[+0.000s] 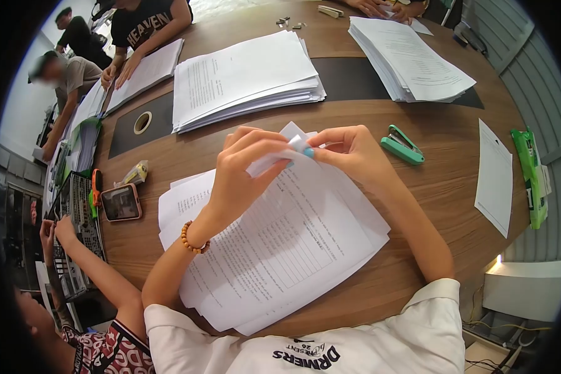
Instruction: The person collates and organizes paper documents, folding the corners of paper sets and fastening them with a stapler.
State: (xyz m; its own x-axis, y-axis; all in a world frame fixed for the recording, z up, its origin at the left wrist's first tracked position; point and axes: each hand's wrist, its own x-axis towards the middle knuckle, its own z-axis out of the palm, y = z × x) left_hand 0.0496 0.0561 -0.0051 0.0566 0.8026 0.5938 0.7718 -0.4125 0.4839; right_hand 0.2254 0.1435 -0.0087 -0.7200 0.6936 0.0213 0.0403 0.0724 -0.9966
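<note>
A loose pile of printed sheets (pixel 274 249) lies slanted on the table in front of me. At its far corner, my left hand (pixel 246 156) pinches the raised, curled edge of the paper between thumb and fingers. My right hand (pixel 349 149) grips the same corner from the other side, thumb and forefinger pressed together on it. The fingertips of both hands almost meet there. A beaded bracelet (pixel 194 239) circles my left wrist. Just right of my right hand, a green stapler (pixel 402 144) rests on the wood.
Tall paper stacks stand beyond, one in the middle (pixel 243 78) and another (pixel 411 59) at right. Leftward lie a tape roll (pixel 143 123), a phone (pixel 121 202) and an orange-handled cutter (pixel 96 187). A single sheet (pixel 494 177) and a green packet (pixel 530 177) edge the right side. Other people sit around.
</note>
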